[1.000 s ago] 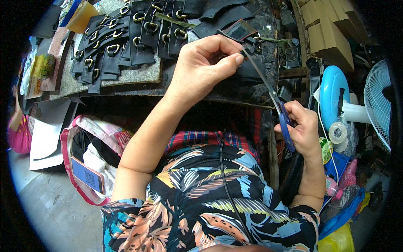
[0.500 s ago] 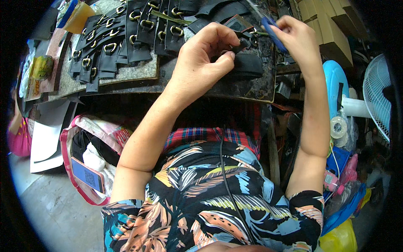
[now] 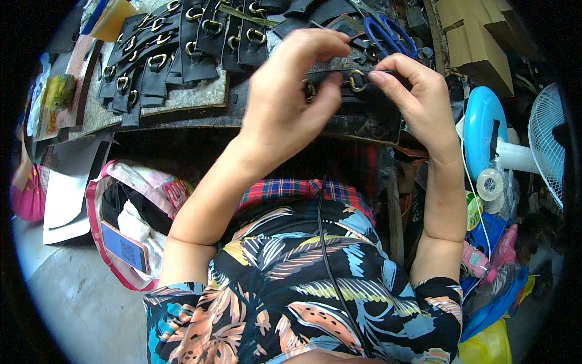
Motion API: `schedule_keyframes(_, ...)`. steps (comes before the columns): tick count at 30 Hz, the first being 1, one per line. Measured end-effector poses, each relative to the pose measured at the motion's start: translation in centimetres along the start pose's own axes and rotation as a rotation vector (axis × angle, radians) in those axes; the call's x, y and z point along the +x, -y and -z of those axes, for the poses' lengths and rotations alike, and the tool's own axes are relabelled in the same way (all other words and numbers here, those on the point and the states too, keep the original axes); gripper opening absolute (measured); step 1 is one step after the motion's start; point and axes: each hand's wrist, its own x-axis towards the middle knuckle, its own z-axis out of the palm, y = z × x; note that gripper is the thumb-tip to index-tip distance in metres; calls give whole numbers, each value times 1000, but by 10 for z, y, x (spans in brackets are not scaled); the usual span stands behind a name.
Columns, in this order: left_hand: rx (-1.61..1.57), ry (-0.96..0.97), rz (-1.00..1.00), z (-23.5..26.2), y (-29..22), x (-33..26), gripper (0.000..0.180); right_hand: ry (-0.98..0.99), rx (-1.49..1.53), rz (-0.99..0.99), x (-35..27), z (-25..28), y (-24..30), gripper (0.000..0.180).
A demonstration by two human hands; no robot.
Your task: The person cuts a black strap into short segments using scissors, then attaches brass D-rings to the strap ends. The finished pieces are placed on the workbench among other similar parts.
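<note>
A black strap with a metal D-ring (image 3: pixel 357 80) lies across the space between my hands at the bench edge. My right hand (image 3: pixel 418 100) pinches its right end between thumb and forefinger. My left hand (image 3: pixel 288 91), slightly blurred, is at the other end with thumb and fingers apart; a second metal ring (image 3: pixel 310 90) shows in the gap between them. Its lower fingers are hidden, so any contact there is unclear. Beyond my right hand lie blue-handled scissors (image 3: pixel 391 36) on the bench.
Many black straps with brass-coloured D-rings (image 3: pixel 157 62) lie in rows on a pale board (image 3: pixel 182 97) at the left. Cardboard boxes (image 3: pixel 479 51) stand at far right, near a white fan (image 3: pixel 545 142) and a blue stool (image 3: pixel 485 121). An open bag (image 3: pixel 97 236) holds a phone (image 3: pixel 124 246).
The scissors have left my right hand and rest on the bench. That hand has come down and left to the strap's end. My left thumb and fingers have parted from their pinch.
</note>
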Motion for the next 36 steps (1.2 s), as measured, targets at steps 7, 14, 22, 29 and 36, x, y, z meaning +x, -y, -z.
schedule_keyframes(7,565,-42,-120,39,-10,-14,21,-73,-305,17,-6,-10,-3,25)
schedule_keyframes(14,841,109,-57,36,-15,-23,34,-223,-380,157,-6,-14,4,22)
schedule_keyframes(22,792,207,-37,41,-17,-16,37,-75,-394,314,-5,-11,8,25)
schedule_keyframes(29,799,236,-147,39,3,16,11,-128,-647,492,38,-6,-5,11)
schedule_keyframes(36,909,205,-166,38,30,45,23,-157,-705,564,90,-20,-16,18)
